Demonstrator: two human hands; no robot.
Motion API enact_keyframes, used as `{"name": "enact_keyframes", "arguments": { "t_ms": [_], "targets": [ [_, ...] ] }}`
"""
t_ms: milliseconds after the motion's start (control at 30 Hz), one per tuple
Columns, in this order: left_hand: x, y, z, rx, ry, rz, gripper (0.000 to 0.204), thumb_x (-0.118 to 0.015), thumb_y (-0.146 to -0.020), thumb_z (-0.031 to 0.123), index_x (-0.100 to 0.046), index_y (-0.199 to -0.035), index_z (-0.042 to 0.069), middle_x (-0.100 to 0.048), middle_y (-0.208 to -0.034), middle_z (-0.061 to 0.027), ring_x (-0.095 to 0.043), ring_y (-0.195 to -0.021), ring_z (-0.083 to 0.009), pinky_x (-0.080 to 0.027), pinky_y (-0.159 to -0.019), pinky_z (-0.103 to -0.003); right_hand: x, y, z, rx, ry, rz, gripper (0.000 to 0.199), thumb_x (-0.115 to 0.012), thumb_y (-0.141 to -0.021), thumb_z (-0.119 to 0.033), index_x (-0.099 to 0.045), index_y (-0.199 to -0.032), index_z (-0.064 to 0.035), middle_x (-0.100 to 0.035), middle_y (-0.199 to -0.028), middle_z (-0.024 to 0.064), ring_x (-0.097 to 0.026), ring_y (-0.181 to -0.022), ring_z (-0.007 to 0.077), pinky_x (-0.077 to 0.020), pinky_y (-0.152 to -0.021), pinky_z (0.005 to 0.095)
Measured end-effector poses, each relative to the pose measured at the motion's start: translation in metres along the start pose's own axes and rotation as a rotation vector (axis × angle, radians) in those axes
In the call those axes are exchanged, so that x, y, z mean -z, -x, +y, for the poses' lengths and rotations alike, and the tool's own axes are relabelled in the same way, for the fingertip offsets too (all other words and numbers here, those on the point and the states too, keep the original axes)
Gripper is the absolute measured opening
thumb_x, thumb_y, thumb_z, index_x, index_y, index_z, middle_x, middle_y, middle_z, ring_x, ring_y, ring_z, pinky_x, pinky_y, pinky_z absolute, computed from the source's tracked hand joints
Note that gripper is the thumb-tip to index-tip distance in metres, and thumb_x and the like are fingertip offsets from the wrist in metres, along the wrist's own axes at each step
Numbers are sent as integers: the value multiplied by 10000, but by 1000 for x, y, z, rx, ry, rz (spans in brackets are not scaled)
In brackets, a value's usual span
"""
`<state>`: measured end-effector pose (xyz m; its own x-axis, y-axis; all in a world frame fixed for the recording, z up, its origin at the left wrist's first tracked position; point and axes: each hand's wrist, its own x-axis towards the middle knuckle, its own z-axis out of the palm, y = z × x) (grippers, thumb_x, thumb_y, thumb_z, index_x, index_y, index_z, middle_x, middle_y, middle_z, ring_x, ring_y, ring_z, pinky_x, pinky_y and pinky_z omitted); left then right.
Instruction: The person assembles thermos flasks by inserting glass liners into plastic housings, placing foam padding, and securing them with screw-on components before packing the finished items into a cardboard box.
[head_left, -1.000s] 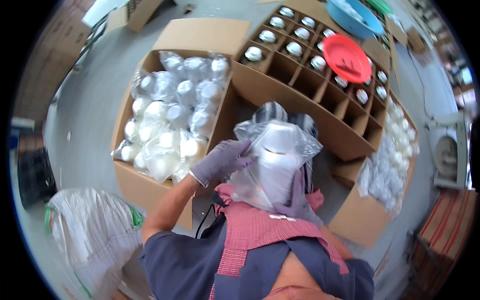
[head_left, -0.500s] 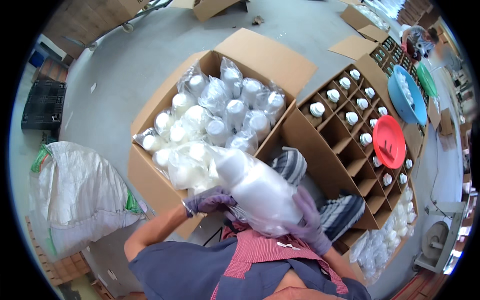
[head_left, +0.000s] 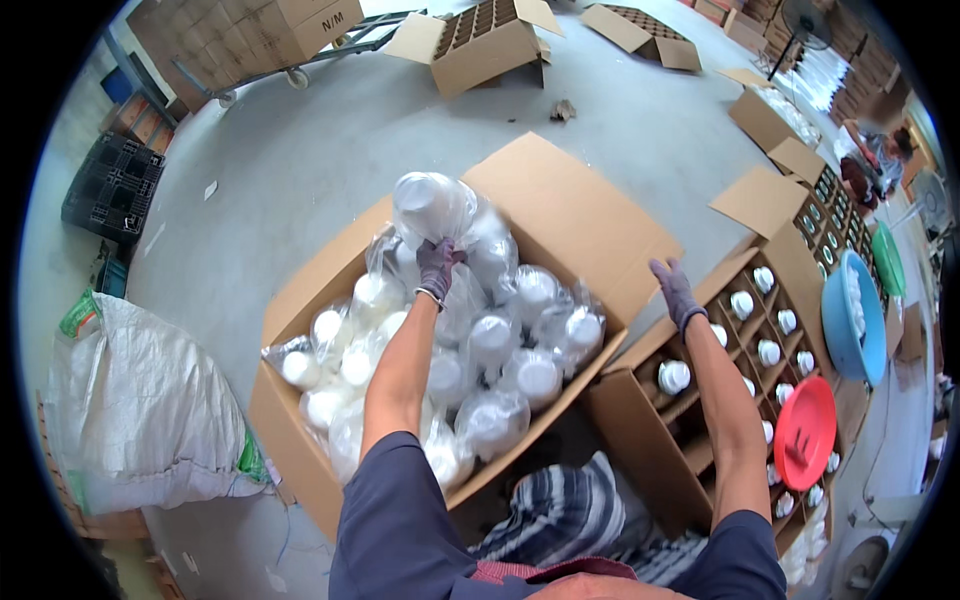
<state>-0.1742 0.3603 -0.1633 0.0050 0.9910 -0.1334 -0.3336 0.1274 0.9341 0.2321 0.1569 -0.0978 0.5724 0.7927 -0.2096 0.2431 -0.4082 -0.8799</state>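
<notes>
Head view: A film-wrapped bottle [head_left: 428, 197] is gripped by the left hand [head_left: 437, 268], with the gloved fingers closed at its near side. The bottle is positioned at the far side of a carton [head_left: 287, 435] in which other wrapped bottles [head_left: 492, 342] are packed. The right hand [head_left: 678, 290] is located near the carton flap [head_left: 575, 215], its fingers extended and spread. A red dish [head_left: 806, 430] is placed on the adjacent divided carton [head_left: 635, 428].

wht sack [head_left: 155, 400], ctns [head_left: 235, 45] on trolley [head_left: 297, 78]
</notes>
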Motion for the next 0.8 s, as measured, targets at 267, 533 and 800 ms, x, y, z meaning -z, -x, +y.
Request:
{"name": "enact_keyframes", "arguments": {
  "t_ms": [267, 533, 800],
  "targets": [
    [46, -54, -39, 531, -53, -65, 528, -603, -884, 89, -391, -1358, -3, -601, -1040, -139, -636, -811, -297, -550, -680, -368, -15, -43, 0, -772, -683, 19, 869, -552, -823, -650, -328, -1470, -115, -381, -1494, 123, -392, -1346, 308, -292, -1135, 463],
    [41, 224, 86, 184, -240, -705, 366, -475, -1025, 248, -628, -1204, -31, -674, -1142, -119, -635, -1046, -192, -485, -962, -349, 14, 38, 6, -169, -719, -179, 563, -415, -972, -529, -540, -1298, -88, -621, -1231, 99, -597, -1117, 268, -520, -897, 425],
    [306, 565, -24, 1160, 102, 333, 503, -494, -949, 308, -488, -1249, -95, -667, -1100, -196, -657, -1003, -323, -522, -867, -400, -133, 200, -49, 416, 1131, -525, 713, -648, -830, -500, -457, -1411, -133, -572, -1136, 230, -603, -1017, 410, -446, -876, 539]
  ]
}}
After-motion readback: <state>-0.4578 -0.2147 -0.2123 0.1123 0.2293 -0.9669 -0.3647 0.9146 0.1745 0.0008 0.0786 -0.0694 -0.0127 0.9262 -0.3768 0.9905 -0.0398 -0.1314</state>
